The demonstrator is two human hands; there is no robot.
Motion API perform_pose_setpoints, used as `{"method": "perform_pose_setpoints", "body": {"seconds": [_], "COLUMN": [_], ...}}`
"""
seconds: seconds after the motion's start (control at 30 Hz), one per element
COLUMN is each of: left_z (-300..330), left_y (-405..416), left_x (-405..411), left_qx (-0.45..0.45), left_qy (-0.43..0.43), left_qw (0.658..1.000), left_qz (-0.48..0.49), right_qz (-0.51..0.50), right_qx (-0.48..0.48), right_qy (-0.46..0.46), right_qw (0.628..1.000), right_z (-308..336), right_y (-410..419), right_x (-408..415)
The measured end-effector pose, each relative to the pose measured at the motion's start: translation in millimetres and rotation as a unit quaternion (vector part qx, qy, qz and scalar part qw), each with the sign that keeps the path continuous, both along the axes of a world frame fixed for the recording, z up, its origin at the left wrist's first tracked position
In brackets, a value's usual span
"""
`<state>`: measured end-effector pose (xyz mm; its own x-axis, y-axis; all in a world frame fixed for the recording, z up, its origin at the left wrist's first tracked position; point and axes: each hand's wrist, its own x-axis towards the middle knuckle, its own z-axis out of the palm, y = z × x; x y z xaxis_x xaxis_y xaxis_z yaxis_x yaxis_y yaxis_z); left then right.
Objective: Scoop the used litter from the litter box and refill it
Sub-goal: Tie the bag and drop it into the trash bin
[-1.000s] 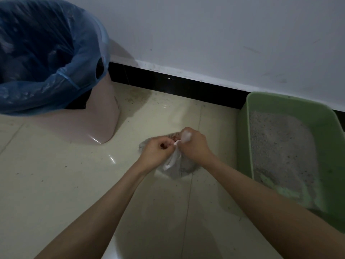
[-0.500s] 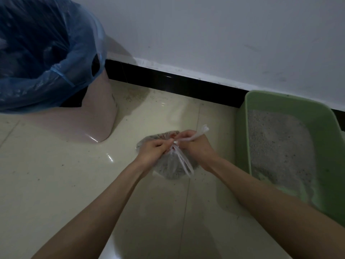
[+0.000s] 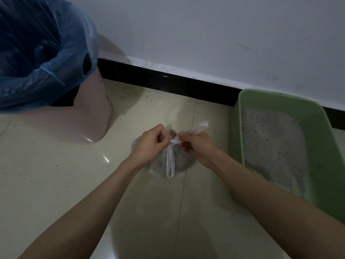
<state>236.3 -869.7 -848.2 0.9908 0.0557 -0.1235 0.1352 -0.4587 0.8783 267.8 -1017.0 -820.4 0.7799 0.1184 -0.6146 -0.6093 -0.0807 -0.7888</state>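
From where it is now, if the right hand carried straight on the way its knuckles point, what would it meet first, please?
Most likely the left hand: the right hand faces it across the knotted handles of the clear plastic bag. Depth is unclear.

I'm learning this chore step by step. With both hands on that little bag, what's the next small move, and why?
Probably pull the two handles apart to cinch the knot. The left hand and right hand each pinch a handle of the clear bag, and one loop hangs loose.

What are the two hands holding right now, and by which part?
Both the left hand and right hand pinch the clear litter-filled bag by its twisted handle strips at the neck.
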Motion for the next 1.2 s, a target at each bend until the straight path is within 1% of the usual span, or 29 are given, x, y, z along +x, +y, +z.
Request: {"method": "perform_pose_setpoints", "body": {"seconds": [0.07,0.13,0.17,0.2,0.27,0.33,0.4,0.47,0.53,0.6,0.8,0.9,0.97,1.1,1.2], "left_z": [-0.6,-0.1,0.5,0.5,1.5,3.4,4.1,3.7,3.2,1.2,-17.2,-20.1,-18.3,-16.9,-19.6], "left_y": [4.5,6.8,6.5,5.8,5.0,7.4,10.9,12.7,12.3,11.0,15.0,17.7,19.1,22.7,23.9], "left_x": [3.2,4.8,4.6,4.5,5.9,8.8,10.6,10.2,8.4,5.1,-12.3,-14.7,-15.5,-20.1,-23.7], "left_qx": [-0.046,-0.127,-0.153,-0.158,-0.121,-0.013,0.107,0.172,0.207,0.221,0.219,0.195,0.175,0.115,0.091], "left_qy": [0.022,0.055,0.068,0.074,0.068,0.040,-0.001,-0.019,-0.019,-0.018,0.005,0.008,0.006,0.005,0.008], "left_qw": [0.999,0.990,0.986,0.984,0.989,0.996,0.988,0.978,0.974,0.972,0.975,0.980,0.984,0.993,0.996], "left_qz": [-0.014,-0.022,-0.026,-0.028,-0.042,-0.075,-0.112,-0.115,-0.095,-0.078,-0.041,-0.034,-0.037,-0.005,0.008], "right_qz": [-0.002,0.000,0.002,0.004,0.014,0.035,0.070,0.107,0.117,0.104,0.083,0.080,0.071,0.035,-0.002], "right_qx": [0.001,-0.001,-0.002,-0.005,-0.007,-0.024,-0.106,-0.197,-0.224,-0.217,-0.209,-0.192,-0.159,-0.027,0.070], "right_qy": [0.004,0.001,0.000,-0.001,-0.009,-0.021,-0.047,-0.079,-0.071,-0.037,0.042,0.046,0.036,0.045,0.058], "right_qw": [1.000,1.000,1.000,1.000,1.000,0.999,0.991,0.971,0.965,0.970,0.973,0.977,0.984,0.998,0.996], "right_z": [-0.7,-0.8,-1.1,-1.1,-1.1,0.6,0.6,-1.6,-3.4,-4.9,-11.9,-13.8,-11.4,8.6,23.0], "right_y": [1.2,1.9,2.3,2.7,2.6,0.5,-3.2,-5.2,-4.8,-8.5,-31.5,-34.8,-36.8,-37.5,-39.5], "right_x": [1.3,3.2,3.9,4.3,4.9,5.7,8.1,11.2,12.6,13.5,10.2,7.5,8.0,15.2,27.2]}}
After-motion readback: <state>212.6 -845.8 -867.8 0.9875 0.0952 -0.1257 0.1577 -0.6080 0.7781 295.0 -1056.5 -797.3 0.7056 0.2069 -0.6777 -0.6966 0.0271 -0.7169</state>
